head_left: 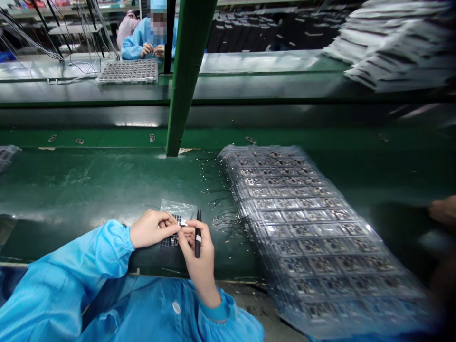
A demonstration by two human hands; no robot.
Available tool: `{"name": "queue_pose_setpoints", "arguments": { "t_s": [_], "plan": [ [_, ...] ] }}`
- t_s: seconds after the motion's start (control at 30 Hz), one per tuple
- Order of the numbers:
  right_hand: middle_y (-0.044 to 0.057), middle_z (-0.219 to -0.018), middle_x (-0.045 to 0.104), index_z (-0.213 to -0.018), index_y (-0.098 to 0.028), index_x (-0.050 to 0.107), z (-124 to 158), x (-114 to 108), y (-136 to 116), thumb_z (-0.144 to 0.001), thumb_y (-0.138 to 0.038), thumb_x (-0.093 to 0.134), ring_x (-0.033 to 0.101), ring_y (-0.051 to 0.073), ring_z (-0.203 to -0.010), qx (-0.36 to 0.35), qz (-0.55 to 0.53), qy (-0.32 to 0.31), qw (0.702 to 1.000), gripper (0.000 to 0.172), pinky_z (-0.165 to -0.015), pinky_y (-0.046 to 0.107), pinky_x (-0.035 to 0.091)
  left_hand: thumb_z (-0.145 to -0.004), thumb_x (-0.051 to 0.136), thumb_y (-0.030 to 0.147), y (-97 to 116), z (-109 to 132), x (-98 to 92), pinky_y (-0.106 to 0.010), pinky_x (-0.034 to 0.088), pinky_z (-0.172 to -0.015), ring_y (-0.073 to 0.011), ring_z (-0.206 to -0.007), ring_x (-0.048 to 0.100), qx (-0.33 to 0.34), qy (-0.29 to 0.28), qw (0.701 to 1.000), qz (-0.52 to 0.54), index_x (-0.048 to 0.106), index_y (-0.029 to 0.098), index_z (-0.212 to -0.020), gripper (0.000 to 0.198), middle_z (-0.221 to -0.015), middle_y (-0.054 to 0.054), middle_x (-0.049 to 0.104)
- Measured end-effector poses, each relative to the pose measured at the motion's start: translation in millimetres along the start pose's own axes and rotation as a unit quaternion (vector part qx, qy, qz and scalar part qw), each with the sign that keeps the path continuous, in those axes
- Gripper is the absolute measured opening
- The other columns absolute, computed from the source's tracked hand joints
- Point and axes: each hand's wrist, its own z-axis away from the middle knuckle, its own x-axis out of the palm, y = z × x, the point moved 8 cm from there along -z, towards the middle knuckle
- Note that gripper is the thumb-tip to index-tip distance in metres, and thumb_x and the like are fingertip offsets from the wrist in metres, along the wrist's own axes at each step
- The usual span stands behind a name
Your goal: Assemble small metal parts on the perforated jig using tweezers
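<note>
My left hand (151, 229) and my right hand (197, 254) meet at the near edge of the green bench (89, 190). Both pinch a small white-and-dark part (182, 223) between their fingertips. Black tweezers (197, 232) stand upright in my right hand, held against the palm. Under the hands lies a small black grid pad (167, 244), with a clear plastic piece (178, 209) just behind it. Loose thin wires and tiny bits (221, 213) are scattered to the right of the hands.
A long clear tray (306, 228) full of small electronic parts lies to the right. A green post (185, 76) rises behind. Across the line, a person in blue sits by another tray (128, 71). Stacked trays (399, 42) fill the far right. Someone's hand (443, 211) shows at the right edge.
</note>
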Motion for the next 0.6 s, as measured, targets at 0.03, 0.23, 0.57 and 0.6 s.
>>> {"name": "queue_pose_setpoints", "arguments": {
  "t_s": [0.03,0.23,0.57,0.6],
  "plan": [
    [-0.002,-0.072,0.061,-0.097,-0.022,0.049,0,0,0,-0.082,-0.020,0.056,0.060,0.013,-0.062,-0.003,0.003,-0.001,1.000,0.016,-0.062,0.025,0.049,-0.081,0.057,0.031,0,0,0.5,-0.018,0.041,-0.053,-0.0086,-0.055,0.053,0.000,-0.003,1.000,0.001,0.067,0.012,-0.076,0.021,-0.066,0.000,0.065],
    [-0.001,-0.073,0.063,-0.099,-0.022,0.051,1,2,3,-0.084,-0.026,0.058,0.062,0.014,-0.063,-0.007,0.003,-0.014,1.000,0.017,-0.065,0.027,0.051,-0.081,0.057,0.031,-4,0,-0.9,-0.018,0.040,-0.053,-0.0088,-0.054,0.052,-0.004,0.002,1.000,0.006,0.065,0.013,-0.073,0.021,-0.062,0.001,0.062],
    [0.002,-0.076,0.064,-0.122,-0.020,0.053,-1,-40,21,-0.092,-0.050,0.040,0.059,0.010,-0.052,0.077,-0.108,0.059,0.989,0.044,-0.047,0.023,0.051,-0.083,0.055,0.032,1,2,-4.9,-0.020,0.044,-0.058,-0.0112,-0.063,0.059,0.007,-0.015,0.999,0.028,0.064,0.013,-0.077,0.022,-0.076,-0.003,0.069],
    [0.003,-0.081,0.066,-0.121,-0.020,0.055,2,-43,22,-0.092,-0.049,0.042,0.061,0.011,-0.056,0.087,-0.095,0.050,0.990,0.043,-0.050,0.024,0.052,-0.083,0.055,0.031,4,4,1.0,-0.020,0.045,-0.060,-0.0122,-0.068,0.062,0.018,-0.041,0.998,0.033,0.064,0.013,-0.077,0.021,-0.083,-0.004,0.071]
  ]
}}
